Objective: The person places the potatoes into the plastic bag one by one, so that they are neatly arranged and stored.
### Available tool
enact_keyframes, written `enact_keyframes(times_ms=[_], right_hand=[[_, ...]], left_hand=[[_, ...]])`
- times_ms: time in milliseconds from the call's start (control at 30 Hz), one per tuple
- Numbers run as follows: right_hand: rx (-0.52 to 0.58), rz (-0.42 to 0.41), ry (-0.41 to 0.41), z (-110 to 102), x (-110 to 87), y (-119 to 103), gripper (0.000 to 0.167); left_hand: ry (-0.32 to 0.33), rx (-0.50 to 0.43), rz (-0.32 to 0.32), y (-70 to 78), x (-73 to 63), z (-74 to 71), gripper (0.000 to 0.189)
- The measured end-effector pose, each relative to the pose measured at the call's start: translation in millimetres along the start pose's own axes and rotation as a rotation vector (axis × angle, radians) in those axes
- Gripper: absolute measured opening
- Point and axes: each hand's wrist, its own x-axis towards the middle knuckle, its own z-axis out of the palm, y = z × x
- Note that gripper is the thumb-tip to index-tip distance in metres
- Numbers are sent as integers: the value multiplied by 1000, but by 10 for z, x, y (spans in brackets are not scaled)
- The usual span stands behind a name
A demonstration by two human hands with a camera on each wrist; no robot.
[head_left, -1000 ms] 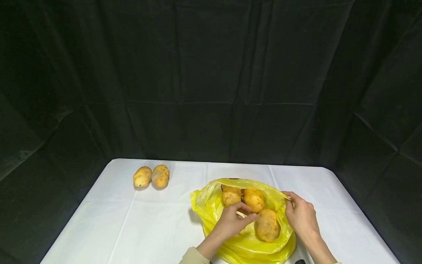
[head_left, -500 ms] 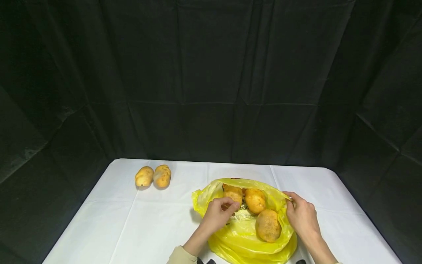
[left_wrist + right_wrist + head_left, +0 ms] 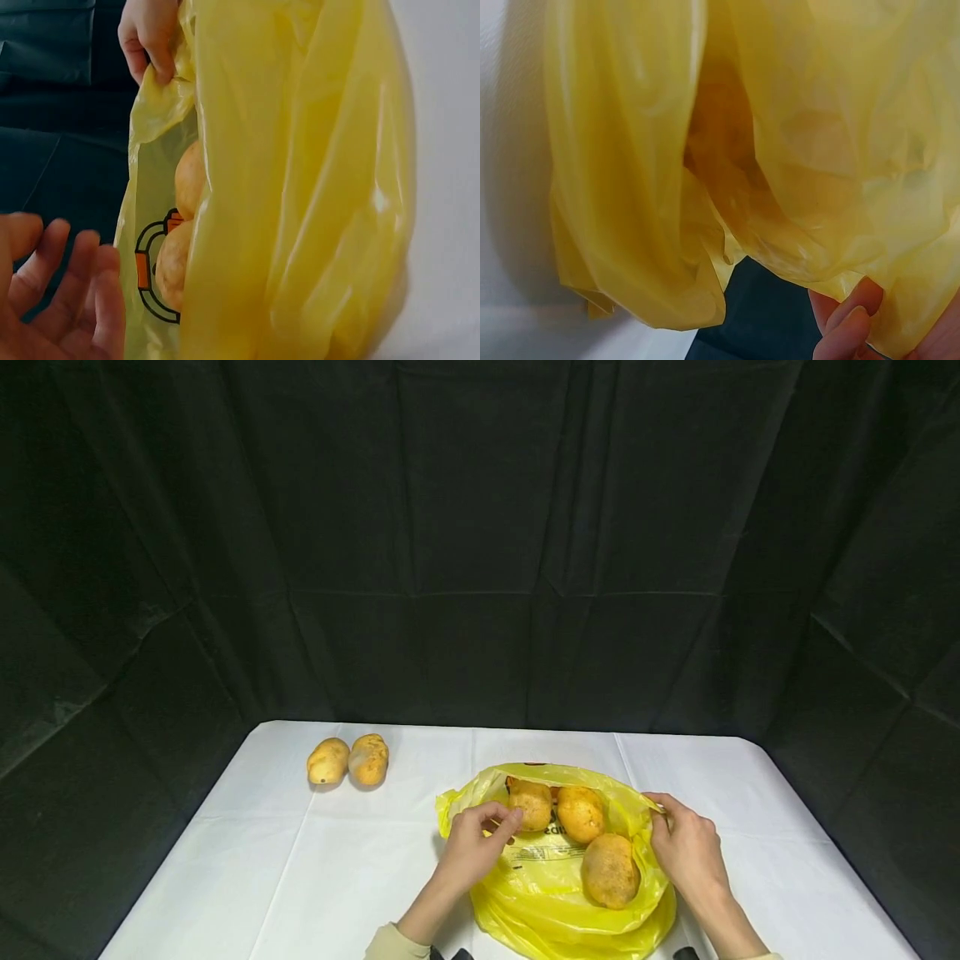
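A yellow plastic bag [image 3: 570, 922] lies with its mouth spread in the head view. Inside are three potatoes: one at the left [image 3: 530, 806], one beside it [image 3: 580, 814] and a larger one nearer the person [image 3: 611, 871]. My right hand [image 3: 686, 843] pinches the bag's right rim between thumb and fingers; the right wrist view shows its fingertips [image 3: 847, 322] against the film. Over the bag's left side hovers my left hand [image 3: 474, 843], loosely bent and holding nothing. The left wrist view shows its fingers [image 3: 67, 292] spread apart beside the bag's edge.
Two more potatoes, one left [image 3: 327, 761] and one right [image 3: 368, 760], sit side by side at the table's back left. A white cloth covers the table [image 3: 360, 877]. Black curtains [image 3: 480, 635] stand behind and along both sides.
My left hand has drawn back leftward from the middle of the bag, uncovering the printed inside and the left potato. My right hand still holds the rim in the same place.
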Motion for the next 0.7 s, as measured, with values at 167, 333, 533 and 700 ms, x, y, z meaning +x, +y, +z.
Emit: enact_keyframes(times_ms=[167, 333, 533, 700], right_hand=[[8, -20, 14, -1, 4, 5, 27], [6, -11, -6, -1, 2, 8, 27], [6, -15, 0, -6, 5, 1, 27], [6, -17, 6, -8, 8, -3, 27]], left_hand=[[96, 42, -16, -3, 5, -78, 32], [188, 83, -26, 14, 15, -177, 28], [276, 115, -31, 25, 42, -317, 30], [314, 127, -35, 0, 44, -427, 32]])
